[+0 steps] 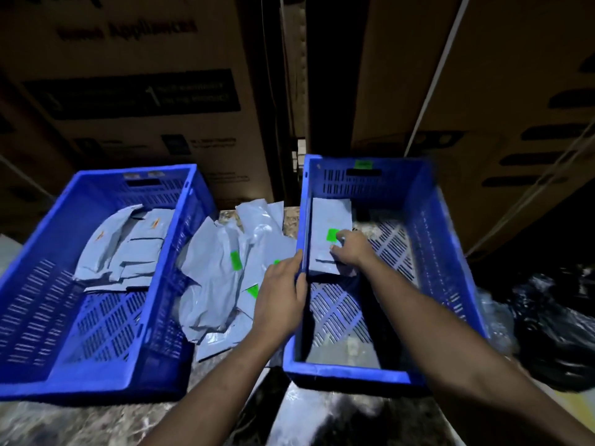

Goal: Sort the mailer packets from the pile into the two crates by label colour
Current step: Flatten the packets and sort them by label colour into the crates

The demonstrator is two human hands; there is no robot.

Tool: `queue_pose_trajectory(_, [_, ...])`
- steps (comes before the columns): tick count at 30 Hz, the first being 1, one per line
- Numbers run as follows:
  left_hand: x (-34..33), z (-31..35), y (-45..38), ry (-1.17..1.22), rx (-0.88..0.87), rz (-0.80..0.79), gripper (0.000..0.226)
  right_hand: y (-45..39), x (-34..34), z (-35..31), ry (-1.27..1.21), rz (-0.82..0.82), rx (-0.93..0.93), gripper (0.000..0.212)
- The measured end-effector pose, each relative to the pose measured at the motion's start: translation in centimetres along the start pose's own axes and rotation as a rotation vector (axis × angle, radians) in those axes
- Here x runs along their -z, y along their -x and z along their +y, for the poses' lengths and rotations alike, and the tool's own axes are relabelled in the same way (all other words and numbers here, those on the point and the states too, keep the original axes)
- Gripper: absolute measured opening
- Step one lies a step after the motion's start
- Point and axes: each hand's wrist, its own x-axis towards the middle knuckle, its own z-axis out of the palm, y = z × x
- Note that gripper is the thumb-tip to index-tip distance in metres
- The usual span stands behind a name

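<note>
Left crate (96,317): blue, slotted walls, holds several grey packets (128,249) overlapping, orange marks on some. Right crate (428,246): blue, green tag on far wall, one grey packet (328,226) with green label lying flat at far-left corner. Pile (222,278) between crates: crumpled grey mailers, green labels showing.

Between the left crate (96,284) and the right crate (450,252), only a narrow lane, filled by the pile of mailer packets (222,278); partly closed at the near end by the left hand (280,297) gripping the right crate's inner wall; open bare floor in the near half of the right crate, its far left corner taken by the right hand (352,251) on a green-labelled packet (328,233); beyond both crates, blocked by tall cardboard boxes (145,91); right flank crowded by black plastic (553,333).
</note>
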Motion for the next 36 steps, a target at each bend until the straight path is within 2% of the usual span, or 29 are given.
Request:
queue_pose_trajectory(3, [-0.2,0.0,0.0,0.048,0.018,0.04,0.041,0.4,0.3,-0.2,0.069,-0.078,0.046,0.048])
queue_pose_trajectory(9, [1.3,-1.6,2.7,0.279,0.125,0.034,0.027,3.1,3.3,-3.3,0.075,0.111,0.09,0.043])
queue_pose_trajectory(14, [5.1,-4.2,6.3,0.353,0.166,-0.014,0.024,9.9,3.9,-9.5,-0.172,0.33,0.26,0.032])
queue_pose_trajectory(18, [9.4,-7.7,8.7,0.409,0.2,0.024,0.021,14.5,-0.1,-15.8,-0.345,0.321,0.363,0.024])
queue_pose_trajectory(20, [11.6,-9.2,9.7,0.452,0.203,0.053,0.023,14.4,-3.7,-18.5,-0.351,0.253,0.319,0.02])
queue_pose_trajectory(22, [13.7,-10.5,10.6,0.484,0.206,0.076,0.025,13.0,-8.1,-20.2,-0.314,0.131,0.197,0.015])
queue_pose_trajectory(24, [15.5,-11.9,11.3,0.498,0.212,0.104,0.027,11.8,-12.2,-21.4,-0.227,0.038,0.095,0.025])
queue_pose_trajectory(26, [16.8,-13.4,12.0,0.52,0.229,0.113,0.029,11.3,-15.5,-22.0,-0.13,0.022,0.02,0.044])
queue_pose_trajectory(28, [17.8,-14.6,12.7,0.554,0.244,0.108,0.028,11.2,-17.4,-22.3,-0.094,0.087,-0.05,0.051])
queue_pose_trajectory(30, [18.7,-15.3,13.3,0.583,0.256,0.096,0.022,11.4,-17.8,-22.6,-0.107,0.154,-0.074,0.046])
queue_pose_trajectory(33, [19.6,-16.1,14.1,0.637,0.263,0.071,0.014,11.9,-17.4,-22.2,-0.185,0.268,-0.058,0.034])
queue_pose_trajectory(36, [20.0,-16.3,14.7,0.713,0.256,0.006,0.016,14.9,-17.0,-20.9,-0.251,0.43,0.027,0.035])
